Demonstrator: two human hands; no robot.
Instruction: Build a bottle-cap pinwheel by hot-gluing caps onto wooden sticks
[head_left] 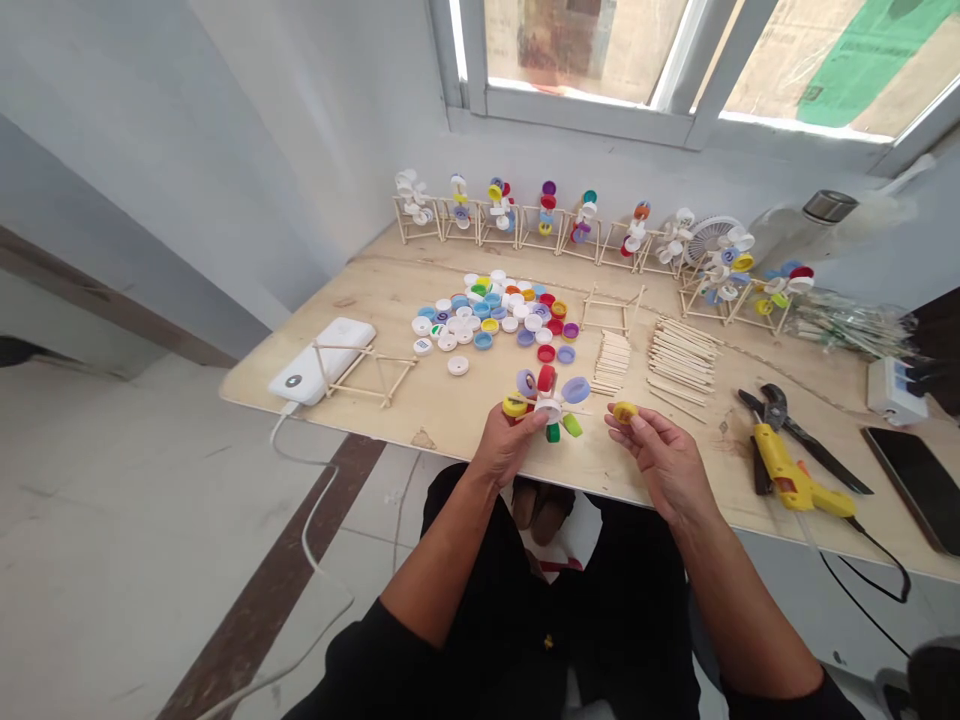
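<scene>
At the bench point(465, 405), the left hand point(504, 442) held a seemingly near-complete bottle-cap wheel point(549, 408); the right hand point(666, 458) pinched one yellow cap point(624, 411), unattached.

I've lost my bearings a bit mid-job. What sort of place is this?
Probably a small indoor craft workspace: a wooden-topped table below a window. The yellow glue gun, the heap of plastic caps and the row of cap wheels at the back suggest it.
</scene>
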